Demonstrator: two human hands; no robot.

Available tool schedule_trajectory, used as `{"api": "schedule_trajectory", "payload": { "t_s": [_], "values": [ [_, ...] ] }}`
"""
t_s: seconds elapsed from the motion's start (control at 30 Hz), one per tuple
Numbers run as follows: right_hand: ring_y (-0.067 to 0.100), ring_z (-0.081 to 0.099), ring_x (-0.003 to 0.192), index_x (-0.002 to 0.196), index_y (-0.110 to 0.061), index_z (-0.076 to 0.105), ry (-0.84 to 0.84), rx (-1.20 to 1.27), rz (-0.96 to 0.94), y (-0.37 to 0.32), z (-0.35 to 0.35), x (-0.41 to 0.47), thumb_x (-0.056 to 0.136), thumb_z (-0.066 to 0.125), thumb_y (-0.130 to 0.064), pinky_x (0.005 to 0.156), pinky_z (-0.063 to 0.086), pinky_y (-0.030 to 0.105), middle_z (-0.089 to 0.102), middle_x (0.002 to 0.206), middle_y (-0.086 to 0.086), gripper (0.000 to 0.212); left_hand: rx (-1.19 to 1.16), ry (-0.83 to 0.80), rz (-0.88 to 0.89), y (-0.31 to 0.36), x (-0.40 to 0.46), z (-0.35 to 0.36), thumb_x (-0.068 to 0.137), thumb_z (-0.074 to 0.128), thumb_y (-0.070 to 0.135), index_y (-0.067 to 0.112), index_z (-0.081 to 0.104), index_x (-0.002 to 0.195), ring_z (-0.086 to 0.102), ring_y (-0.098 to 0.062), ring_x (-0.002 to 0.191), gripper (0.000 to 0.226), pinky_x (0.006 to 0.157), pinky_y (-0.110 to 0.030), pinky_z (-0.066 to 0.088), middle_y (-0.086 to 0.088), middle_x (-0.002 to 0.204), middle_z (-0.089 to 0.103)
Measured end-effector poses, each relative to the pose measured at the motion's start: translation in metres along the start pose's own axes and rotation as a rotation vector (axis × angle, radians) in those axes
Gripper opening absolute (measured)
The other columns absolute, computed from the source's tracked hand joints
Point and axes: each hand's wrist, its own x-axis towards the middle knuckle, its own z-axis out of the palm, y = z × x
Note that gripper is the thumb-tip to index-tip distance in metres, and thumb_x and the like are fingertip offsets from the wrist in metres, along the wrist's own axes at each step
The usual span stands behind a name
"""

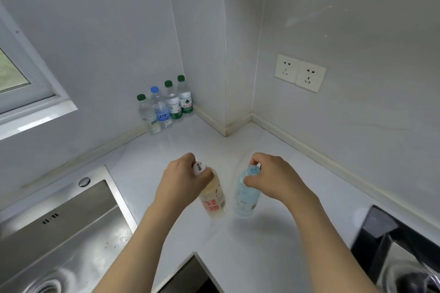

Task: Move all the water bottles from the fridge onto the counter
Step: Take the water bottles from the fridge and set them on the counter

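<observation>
**White counter: two bottles being set down**

White counter at frame centre carried both bottles upright, just beside each other. Left hand pinched the neck of the pale bottle with red label; right hand pinched the cap of the clear blue bottle. Judgement: bases appeared to touch the surface; release should be straight up, one hand at a time, to avoid tipping. Sink lay lower left. Farther back, in the corner at upper centre, four water bottles stood in a row against the wall.
</observation>
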Motion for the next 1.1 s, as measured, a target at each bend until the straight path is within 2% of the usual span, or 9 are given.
{"api": "schedule_trajectory", "payload": {
  "t_s": [0.1, 0.3, 0.43, 0.6, 0.73, 0.9, 1.0, 1.1],
  "values": [
    [0.012, 0.050, 0.064, 0.086, -0.023, 0.054, -0.022, 0.000, -0.007, -0.023, 0.011, 0.041, 0.076, 0.066, -0.028, 0.053, 0.036, 0.023, 0.057, 0.075, -0.008, 0.016, -0.007, -0.015, -0.020, -0.020, 0.040, -0.010, 0.081, 0.061, 0.038, 0.007, 0.047, 0.076, 0.043, -0.018, 0.058, 0.034, 0.050, -0.032, 0.038, -0.009, 0.073, 0.055],
    [0.015, 0.051, 0.065, 0.084, -0.021, 0.054, -0.056, -0.031, -0.038, -0.083, 0.034, 0.129, 0.074, 0.067, -0.029, 0.057, 0.039, 0.030, 0.059, 0.076, -0.004, 0.018, 0.002, -0.036, -0.057, -0.062, 0.121, -0.038, 0.083, 0.063, 0.038, 0.015, 0.050, 0.077, 0.053, -0.019, 0.063, 0.028, 0.050, -0.030, 0.042, -0.005, 0.076, 0.058],
    [0.017, 0.059, 0.076, 0.087, -0.023, 0.056, -0.086, -0.073, -0.094, -0.126, 0.052, 0.186, 0.076, 0.067, -0.028, 0.062, 0.046, 0.032, 0.061, 0.081, -0.007, 0.017, -0.009, 0.016, -0.091, -0.099, 0.170, -0.055, 0.083, 0.062, 0.037, 0.013, 0.048, 0.077, 0.048, -0.017, 0.060, 0.028, 0.049, -0.030, 0.038, -0.003, 0.073, 0.056],
    [0.017, 0.059, 0.080, 0.087, -0.025, 0.056, -0.113, -0.119, -0.158, -0.178, 0.079, 0.252, 0.075, 0.065, -0.028, 0.064, 0.046, 0.032, 0.063, 0.084, -0.007, 0.015, 0.010, 0.086, -0.114, -0.151, 0.233, -0.082, 0.084, 0.060, 0.037, 0.012, 0.048, 0.079, 0.054, -0.024, 0.066, 0.028, 0.054, -0.036, 0.044, -0.003, 0.073, 0.055],
    [0.019, 0.059, 0.079, 0.088, -0.024, 0.055, -0.142, -0.158, -0.202, -0.207, 0.098, 0.289, 0.077, 0.064, -0.028, 0.063, 0.045, 0.032, 0.062, 0.085, -0.005, 0.015, 0.072, 0.113, -0.082, -0.178, 0.277, -0.099, 0.087, 0.058, 0.037, 0.014, 0.046, 0.080, 0.052, -0.021, 0.067, 0.027, 0.051, -0.032, 0.037, 0.000, 0.074, 0.054],
    [0.020, 0.058, 0.084, 0.090, -0.026, 0.054, -0.164, -0.196, -0.238, -0.236, 0.121, 0.329, 0.078, 0.063, -0.030, 0.066, 0.046, 0.031, 0.062, 0.090, -0.005, 0.016, 0.084, 0.129, -0.073, -0.206, 0.329, -0.111, 0.086, 0.060, 0.032, 0.008, 0.044, 0.083, 0.051, -0.028, 0.067, 0.029, 0.049, -0.031, 0.031, -0.003, 0.074, 0.052],
    [0.021, 0.059, 0.089, 0.096, -0.026, 0.056, -0.165, -0.211, -0.257, -0.243, 0.130, 0.343, 0.078, 0.063, -0.030, 0.071, 0.049, 0.032, 0.064, 0.095, -0.004, 0.019, 0.078, 0.133, -0.081, -0.215, 0.347, -0.114, 0.086, 0.060, 0.031, 0.007, 0.043, 0.084, 0.051, -0.029, 0.069, 0.029, 0.051, -0.031, 0.031, -0.006, 0.078, 0.052],
    [0.022, 0.059, 0.091, 0.101, -0.025, 0.058, -0.168, -0.226, -0.258, -0.248, 0.136, 0.354, 0.078, 0.064, -0.032, 0.073, 0.049, 0.032, 0.065, 0.098, -0.002, 0.024, 0.051, 0.122, -0.078, -0.223, 0.360, -0.113, 0.086, 0.061, 0.030, 0.006, 0.044, 0.085, 0.053, -0.032, 0.073, 0.030, 0.053, -0.032, 0.036, -0.009, 0.081, 0.054]
  ]
}}
